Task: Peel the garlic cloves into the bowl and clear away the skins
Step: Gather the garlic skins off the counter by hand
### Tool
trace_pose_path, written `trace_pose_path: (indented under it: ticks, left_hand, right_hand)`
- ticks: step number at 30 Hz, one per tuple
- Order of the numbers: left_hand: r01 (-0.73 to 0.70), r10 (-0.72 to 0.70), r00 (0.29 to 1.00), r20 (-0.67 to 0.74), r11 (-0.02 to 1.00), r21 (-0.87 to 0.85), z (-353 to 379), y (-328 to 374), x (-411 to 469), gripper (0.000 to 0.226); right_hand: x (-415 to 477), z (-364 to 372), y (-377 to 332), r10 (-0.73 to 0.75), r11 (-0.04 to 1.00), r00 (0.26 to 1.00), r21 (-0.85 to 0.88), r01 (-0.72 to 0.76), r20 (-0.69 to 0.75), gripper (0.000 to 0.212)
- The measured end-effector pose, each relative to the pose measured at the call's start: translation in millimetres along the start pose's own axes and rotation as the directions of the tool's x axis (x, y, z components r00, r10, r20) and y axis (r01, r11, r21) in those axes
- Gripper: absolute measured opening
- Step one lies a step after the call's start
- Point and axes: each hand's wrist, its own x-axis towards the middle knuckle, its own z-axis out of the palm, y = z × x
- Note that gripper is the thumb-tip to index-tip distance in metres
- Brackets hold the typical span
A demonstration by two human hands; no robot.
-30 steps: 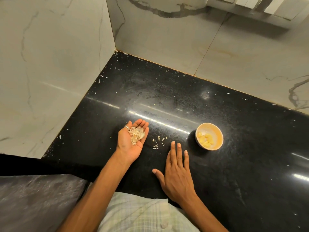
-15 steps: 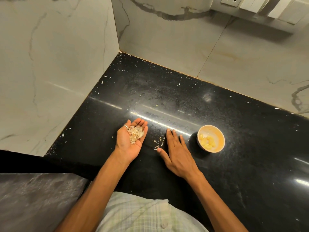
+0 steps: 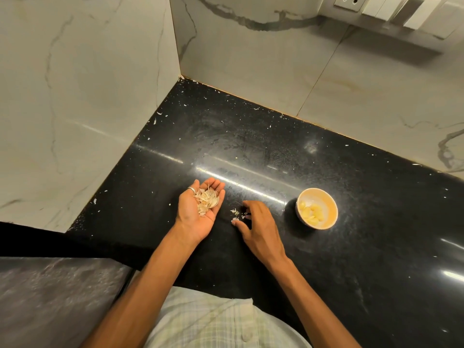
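My left hand (image 3: 198, 212) lies palm up just above the black counter (image 3: 251, 136), cupping a pile of dry garlic skins (image 3: 206, 197) on its fingers. A silver ring sits on one finger. My right hand (image 3: 258, 224) is palm down beside it, its fingers curled and its thumb drawn in around a few loose skin scraps (image 3: 234, 215) on the counter. A small cream bowl (image 3: 329, 205) stands to the right of that hand, with several peeled yellow cloves (image 3: 310, 213) inside.
Marble walls meet in a corner (image 3: 179, 76) behind the counter, with tiny skin flecks scattered near them. Switches and a socket (image 3: 349, 1) sit at the upper right. The counter's front edge runs by my checked shirt (image 3: 213, 322).
My right hand slid forward and left from flat on the counter, then curled its fingers over the scraps. The left hand stayed put with its pile.
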Motion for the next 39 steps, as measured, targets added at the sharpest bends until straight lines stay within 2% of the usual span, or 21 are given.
trace_pose_path:
  ticks: [3,5,9,13,15,21,24,27,33,39]
  left_hand:
    - [-0.007,0.007,1.0,0.001,1.0,-0.001,1.6,1.3,-0.7,0.04]
    - [-0.006,0.006,1.0,0.002,1.0,-0.001,1.8,2.8,-0.8,0.04]
    - [-0.013,0.013,1.0,0.009,1.0,-0.015,0.3,7.8,-0.4,0.04]
    - [-0.01,0.01,1.0,0.003,0.999,-0.03,0.0,6.8,0.6,0.04]
    - [-0.006,0.006,1.0,0.005,1.0,-0.023,0.5,4.5,0.6,0.04]
    - [0.002,-0.002,1.0,-0.004,1.0,0.006,-0.2,0.9,-0.3,0.039]
    - [0.005,-0.005,1.0,-0.006,1.0,0.006,1.7,1.2,-1.9,0.039]
    - [-0.006,0.006,1.0,-0.002,1.0,-0.009,2.1,4.4,-2.8,0.04]
    - [-0.004,0.004,1.0,-0.015,1.0,-0.007,3.3,3.0,-4.6,0.04]
    - [-0.007,0.007,1.0,-0.021,1.0,-0.01,1.4,3.6,-3.1,0.04]
  right_hand:
    - [17.0,6.4,-11.2,0.034,0.998,0.998,0.062,-0.031,-0.051,0.027]
    - [24.5,4.7,-12.2,0.037,0.996,0.997,0.082,-0.032,-0.069,0.024]
    - [25.8,-14.2,-4.5,0.028,0.996,0.995,0.084,-0.02,-0.099,0.027]
    - [16.0,-17.3,6.6,0.072,0.997,0.997,-0.013,-0.072,0.038,0.031]
    - [9.8,-12.6,5.2,0.099,0.995,0.993,-0.018,-0.098,0.058,0.027]
    - [28.1,0.8,-19.6,0.081,0.997,0.996,0.015,-0.081,0.021,0.018]
    - [38.5,-6.1,-16.5,0.075,0.996,0.997,0.037,-0.075,0.008,0.023]
    - [41.1,-16.1,-10.7,0.022,1.0,1.0,0.005,-0.022,0.006,0.027]
    - [41.1,-0.2,-9.5,-0.222,0.944,0.953,-0.2,0.264,0.208,0.033]
    - [29.9,3.3,-14.0,-0.257,0.906,0.944,-0.288,0.31,0.207,0.023]
